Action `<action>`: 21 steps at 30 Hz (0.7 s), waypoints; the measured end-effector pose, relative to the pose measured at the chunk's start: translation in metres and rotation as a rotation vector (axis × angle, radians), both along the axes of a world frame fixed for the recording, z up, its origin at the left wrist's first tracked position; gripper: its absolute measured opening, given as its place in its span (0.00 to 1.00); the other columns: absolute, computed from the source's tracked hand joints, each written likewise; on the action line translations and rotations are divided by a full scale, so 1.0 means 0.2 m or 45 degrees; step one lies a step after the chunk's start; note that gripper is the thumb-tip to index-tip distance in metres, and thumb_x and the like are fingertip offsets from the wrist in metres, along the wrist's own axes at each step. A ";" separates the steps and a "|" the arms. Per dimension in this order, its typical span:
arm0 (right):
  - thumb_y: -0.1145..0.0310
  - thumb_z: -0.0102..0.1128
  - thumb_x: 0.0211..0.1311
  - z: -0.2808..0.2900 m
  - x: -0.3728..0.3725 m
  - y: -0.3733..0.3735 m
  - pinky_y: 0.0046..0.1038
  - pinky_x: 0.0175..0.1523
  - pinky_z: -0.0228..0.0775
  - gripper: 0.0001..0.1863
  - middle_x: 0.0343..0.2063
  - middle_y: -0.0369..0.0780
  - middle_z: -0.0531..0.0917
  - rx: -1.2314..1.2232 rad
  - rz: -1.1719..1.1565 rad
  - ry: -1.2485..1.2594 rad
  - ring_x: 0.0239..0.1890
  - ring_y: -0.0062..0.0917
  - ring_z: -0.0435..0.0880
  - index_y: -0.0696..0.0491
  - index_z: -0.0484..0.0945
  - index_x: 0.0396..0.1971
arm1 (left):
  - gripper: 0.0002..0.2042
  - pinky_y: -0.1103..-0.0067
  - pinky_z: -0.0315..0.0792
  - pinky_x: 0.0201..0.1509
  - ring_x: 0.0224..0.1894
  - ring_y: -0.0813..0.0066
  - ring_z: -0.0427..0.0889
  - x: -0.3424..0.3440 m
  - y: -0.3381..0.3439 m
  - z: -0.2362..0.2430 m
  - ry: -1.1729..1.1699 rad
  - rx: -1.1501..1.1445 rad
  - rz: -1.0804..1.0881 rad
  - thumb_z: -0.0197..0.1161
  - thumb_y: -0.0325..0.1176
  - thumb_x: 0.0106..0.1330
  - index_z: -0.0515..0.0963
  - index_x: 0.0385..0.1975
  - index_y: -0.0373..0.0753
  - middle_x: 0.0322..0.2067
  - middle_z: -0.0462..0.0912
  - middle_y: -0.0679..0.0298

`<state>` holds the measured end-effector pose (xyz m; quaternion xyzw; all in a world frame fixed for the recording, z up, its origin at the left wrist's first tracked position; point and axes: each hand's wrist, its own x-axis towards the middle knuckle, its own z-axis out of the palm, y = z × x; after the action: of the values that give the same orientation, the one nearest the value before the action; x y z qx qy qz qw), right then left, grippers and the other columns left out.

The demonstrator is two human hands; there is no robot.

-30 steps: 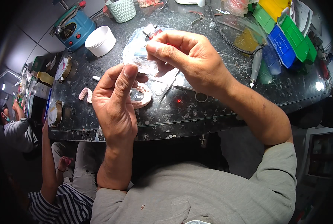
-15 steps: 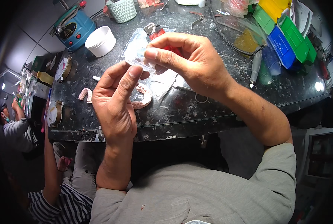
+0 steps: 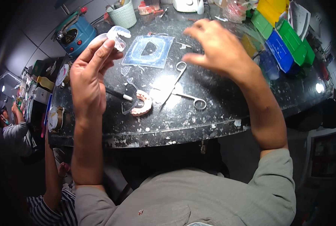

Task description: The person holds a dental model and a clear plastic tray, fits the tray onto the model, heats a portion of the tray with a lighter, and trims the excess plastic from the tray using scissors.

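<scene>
Black benchtop [image 3: 222, 109], left hand [image 3: 88, 81] pinching clear mould [image 3: 119, 31]

My bare right hand [image 3: 220, 48] has let go — my bare left hand [image 3: 89, 73] has carried the clear, arch-shaped plastic piece [image 3: 117, 34] leftward.

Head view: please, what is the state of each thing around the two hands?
Left hand: closed on clear moulded piece
Clear moulded piece: held up
Right hand: open, blurred, apparently empty
Scissors: spread open, lying on bench
Clear sheet: lying down, with a hole
Pink dental model: resting on bench
</scene>
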<state>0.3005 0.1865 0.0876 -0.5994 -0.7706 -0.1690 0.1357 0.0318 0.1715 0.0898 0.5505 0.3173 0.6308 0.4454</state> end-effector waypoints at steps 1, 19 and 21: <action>0.55 0.70 0.50 0.00 0.00 -0.01 0.38 0.61 0.66 0.29 0.54 0.46 0.73 -0.210 0.432 0.155 0.59 0.41 0.70 0.53 0.74 0.50 | 0.11 0.85 0.70 0.42 0.35 0.77 0.83 -0.01 0.03 0.03 0.108 0.016 0.044 0.64 0.31 0.64 0.80 0.43 0.34 0.32 0.85 0.62; 0.65 0.54 0.59 -0.02 -0.06 0.06 0.30 0.33 0.70 0.13 0.25 0.42 0.80 -0.837 0.653 0.969 0.26 0.28 0.79 0.54 0.75 0.41 | 0.10 0.84 0.71 0.44 0.37 0.77 0.83 -0.10 0.17 0.02 -0.001 0.057 0.052 0.62 0.32 0.65 0.80 0.43 0.35 0.34 0.85 0.61; 0.67 0.43 0.63 0.00 -0.03 0.10 0.22 0.29 0.69 0.19 0.27 0.36 0.79 -1.021 0.483 1.704 0.25 0.18 0.75 0.58 0.74 0.49 | 0.11 0.82 0.73 0.47 0.41 0.72 0.84 -0.11 0.15 0.01 -0.186 -0.039 -0.106 0.60 0.32 0.67 0.79 0.45 0.36 0.38 0.85 0.58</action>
<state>0.2946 0.2074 0.0884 -0.4356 -0.6165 0.5418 0.3698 0.0092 0.2013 0.0916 0.5088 0.2704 0.6452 0.5017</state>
